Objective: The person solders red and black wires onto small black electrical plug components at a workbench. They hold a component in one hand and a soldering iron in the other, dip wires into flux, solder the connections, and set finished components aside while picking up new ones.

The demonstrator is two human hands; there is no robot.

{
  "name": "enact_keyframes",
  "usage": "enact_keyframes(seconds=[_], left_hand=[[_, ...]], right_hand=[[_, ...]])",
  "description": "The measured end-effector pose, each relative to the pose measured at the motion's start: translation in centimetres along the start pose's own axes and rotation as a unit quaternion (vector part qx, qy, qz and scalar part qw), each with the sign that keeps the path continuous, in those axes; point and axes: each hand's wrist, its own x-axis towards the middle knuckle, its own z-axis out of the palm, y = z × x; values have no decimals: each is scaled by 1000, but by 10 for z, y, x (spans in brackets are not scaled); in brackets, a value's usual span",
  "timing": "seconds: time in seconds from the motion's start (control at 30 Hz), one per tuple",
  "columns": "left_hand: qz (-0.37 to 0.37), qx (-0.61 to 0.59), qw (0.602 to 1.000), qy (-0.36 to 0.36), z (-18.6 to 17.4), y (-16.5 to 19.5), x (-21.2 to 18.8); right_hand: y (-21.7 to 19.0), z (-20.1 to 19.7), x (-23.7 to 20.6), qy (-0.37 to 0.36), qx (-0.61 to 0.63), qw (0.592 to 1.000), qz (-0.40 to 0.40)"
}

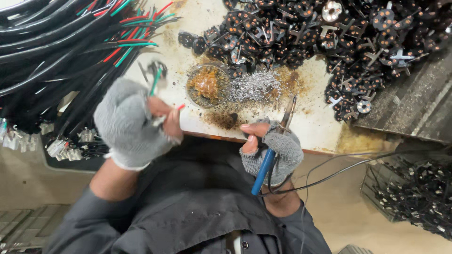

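At the table's (320, 127) near edge the left hand (129, 124), gloved and blurred, is clenched around a small plug part with green and red wires (157, 77) sticking up. The right hand (275, 150) is closed on a blue-handled soldering iron (273, 146), its tip near the round flux tin (207, 85). This looks like the soldering step; the next move would call for a steady tip on the wire ends.

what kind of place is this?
Likely a small electronics assembly bench for soldering cable plugs. The right hand holds a soldering iron, cut cables lie in bundles, black plug parts are heaped up, and a flux dish sits on the stained table.
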Motion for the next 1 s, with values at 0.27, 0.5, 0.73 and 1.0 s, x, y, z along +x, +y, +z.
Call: enact_keyframes(seconds=[0.27, 0.5, 0.73, 1.0], left_hand=[[-54, -223, 902, -365, -29, 12, -3], [-128, -353, 870, -319, 2, 30, -26], [-174, -398, 854, -287, 13, 34, -45], [-246, -439, 790, -350, 19, 45, -43]], right_hand=[[18, -25, -22, 104, 288, 941, 143], [33, -36, -19, 90, 489, 854, 151], [-6, -18, -29, -6, 37, 990, 136], [-14, -13, -29, -34, 64, 987, 146]])
